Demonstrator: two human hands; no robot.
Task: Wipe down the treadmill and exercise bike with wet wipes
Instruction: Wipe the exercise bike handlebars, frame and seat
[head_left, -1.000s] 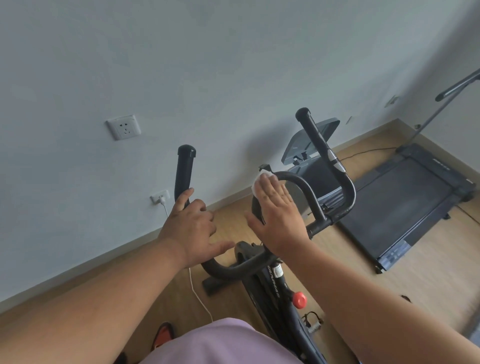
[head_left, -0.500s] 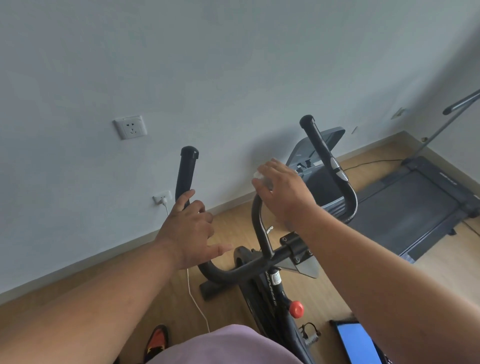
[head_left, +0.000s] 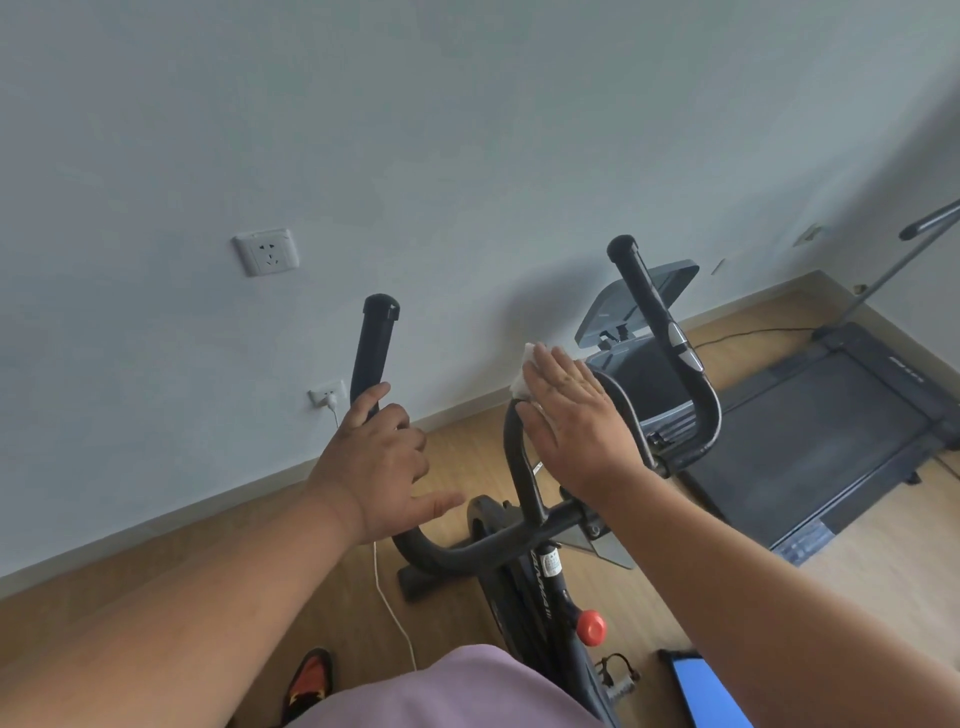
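The black exercise bike (head_left: 535, 566) stands right in front of me, its handlebars rising toward the wall. My left hand (head_left: 374, 462) grips the left handlebar (head_left: 375, 343) low on its upright part. My right hand (head_left: 571, 415) lies flat with straight fingers on the top of the inner loop bar (head_left: 519, 467), pressing a white wet wipe (head_left: 523, 376) against it. Only the wipe's far edge shows beyond my fingers. The dark treadmill (head_left: 821, 441) lies on the floor at the right.
The right handlebar (head_left: 660, 322) rises beside my right hand. A red knob (head_left: 591, 626) sits on the bike frame. A white cable (head_left: 389, 597) runs from a low wall socket (head_left: 327, 394) across the wooden floor. A blue-screened device (head_left: 711, 691) lies at the bottom right.
My right hand with the wipe slid up along the loop bar and now presses flat on its top curve. My left hand has stayed on the left handlebar.
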